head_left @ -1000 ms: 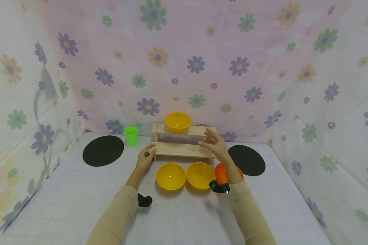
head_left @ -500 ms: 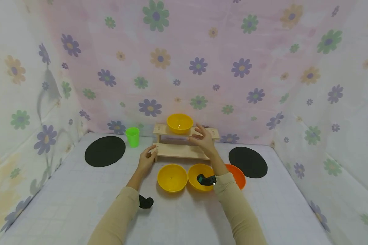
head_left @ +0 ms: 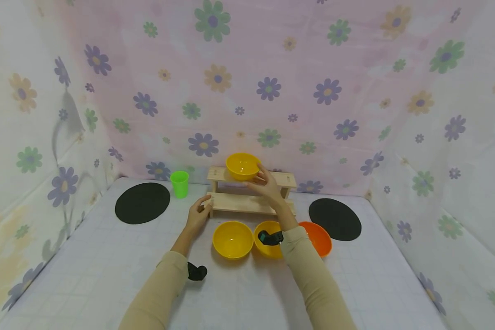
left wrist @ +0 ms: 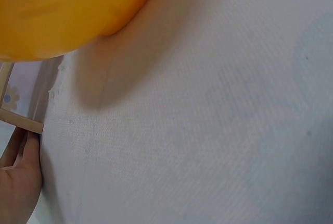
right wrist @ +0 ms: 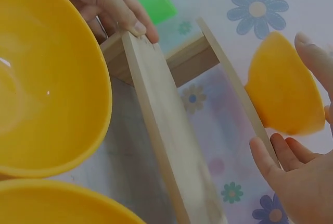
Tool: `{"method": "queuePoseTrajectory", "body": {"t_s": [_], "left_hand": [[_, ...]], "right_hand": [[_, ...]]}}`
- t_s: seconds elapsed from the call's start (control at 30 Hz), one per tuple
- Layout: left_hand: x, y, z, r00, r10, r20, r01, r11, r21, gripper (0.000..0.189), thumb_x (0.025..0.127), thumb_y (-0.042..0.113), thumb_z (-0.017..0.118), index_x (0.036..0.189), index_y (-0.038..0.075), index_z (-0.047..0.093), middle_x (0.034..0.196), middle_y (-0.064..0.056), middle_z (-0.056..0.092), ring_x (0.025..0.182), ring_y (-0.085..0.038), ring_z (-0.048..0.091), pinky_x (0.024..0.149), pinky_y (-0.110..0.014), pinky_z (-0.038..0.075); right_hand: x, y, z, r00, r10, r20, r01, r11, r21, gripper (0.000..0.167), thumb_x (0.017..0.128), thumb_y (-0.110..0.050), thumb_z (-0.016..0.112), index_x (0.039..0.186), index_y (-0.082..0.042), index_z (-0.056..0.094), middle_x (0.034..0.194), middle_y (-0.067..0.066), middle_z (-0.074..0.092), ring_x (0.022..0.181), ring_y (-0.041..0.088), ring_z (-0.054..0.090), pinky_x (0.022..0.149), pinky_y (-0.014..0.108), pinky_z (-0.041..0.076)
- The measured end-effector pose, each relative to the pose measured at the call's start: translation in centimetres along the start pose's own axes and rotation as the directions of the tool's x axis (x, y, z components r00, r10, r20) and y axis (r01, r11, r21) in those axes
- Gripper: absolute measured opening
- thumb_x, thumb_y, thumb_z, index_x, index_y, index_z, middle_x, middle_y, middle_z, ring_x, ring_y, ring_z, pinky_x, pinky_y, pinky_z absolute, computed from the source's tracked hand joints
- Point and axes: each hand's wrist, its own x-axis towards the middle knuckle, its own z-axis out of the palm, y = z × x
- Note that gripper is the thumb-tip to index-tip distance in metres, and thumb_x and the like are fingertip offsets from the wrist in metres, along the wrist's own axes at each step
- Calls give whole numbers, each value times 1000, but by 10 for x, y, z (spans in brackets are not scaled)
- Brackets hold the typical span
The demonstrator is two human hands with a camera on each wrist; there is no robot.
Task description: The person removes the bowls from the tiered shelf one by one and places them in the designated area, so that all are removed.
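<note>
A yellow bowl (head_left: 242,166) sits on the upper tier of a two-tier wooden shelf (head_left: 241,203). My right hand (head_left: 269,187) is at the bowl's right side, fingers spread around it. In the right wrist view, one digit (right wrist: 315,60) is near the bowl's rim and other fingers (right wrist: 266,164) lie below it, by the upper board. My left hand (head_left: 197,217) grips the left end of the lower board; its fingers (right wrist: 117,8) show over that end in the right wrist view.
In front of the shelf stand two more yellow bowls (head_left: 233,240) and an orange bowl (head_left: 319,239), partly behind the right forearm. A green cup (head_left: 179,184) is back left. Black round mats lie left (head_left: 142,203) and right (head_left: 335,219). Flowered cloth walls surround the table.
My right hand has moved left from the shelf's right end to the upper yellow bowl. My left hand has stayed on the lower board's end. The view has shifted slightly.
</note>
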Motion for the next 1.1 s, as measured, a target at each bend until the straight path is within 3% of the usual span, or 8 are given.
{"method": "queuePoseTrajectory", "body": {"t_s": [0.13, 0.37, 0.6, 0.73, 0.93, 1.1], "left_hand": [[1, -1, 0, 1000, -3, -6, 3, 1000, 7, 43, 97, 25, 54, 136, 9, 48, 143, -17, 42, 110, -30, 51, 79, -25, 43], [0, 1, 0, 1000, -17, -3, 17, 1000, 13, 44, 97, 27, 53, 137, 10, 47, 146, -17, 38, 116, -32, 48, 86, -31, 42], [0, -1, 0, 1000, 3, -3, -3, 1000, 3, 43, 97, 23, 53, 137, 9, 47, 143, -17, 42, 108, -30, 51, 78, -25, 43], [1, -4, 1, 1000, 2, -7, -2, 1000, -1, 42, 97, 23, 53, 137, 9, 48, 137, -18, 48, 102, -24, 54, 74, -21, 42], [1, -5, 1, 1000, -13, -17, 13, 1000, -11, 41, 96, 22, 54, 136, 11, 49, 115, -22, 60, 89, -17, 53, 70, -21, 42], [1, -2, 0, 1000, -12, -13, 12, 1000, -10, 42, 97, 22, 53, 137, 12, 48, 113, -22, 61, 90, -17, 54, 72, -21, 42]], "right_hand": [[3, -2, 6, 999, 41, 24, -40, 999, -27, 81, 87, -11, 67, 151, -9, 17, 143, 23, 36, 127, 34, 43, 101, 43, 39], [7, 2, 12, 1000, 15, -16, -16, 999, -30, 80, 87, -13, 67, 150, -8, 18, 138, 21, 43, 122, 33, 49, 96, 49, 41], [4, 5, 14, 997, -44, -68, 33, 988, -151, 81, 84, -16, 71, 149, -5, 23, 137, 18, 44, 114, 33, 50, 90, 34, 47], [-1, 5, 14, 996, -39, -83, 25, 987, -158, 83, 84, -13, 70, 149, -2, 19, 142, 18, 39, 118, 33, 48, 94, 35, 45], [-4, 5, 14, 994, -60, -90, 46, 988, -150, 83, 84, -14, 71, 149, -3, 21, 143, 14, 39, 118, 29, 49, 97, 38, 43], [-7, 6, 13, 993, -81, -83, 69, 987, -146, 82, 84, -12, 71, 149, -1, 21, 145, 16, 37, 120, 31, 47, 99, 38, 41]]}}
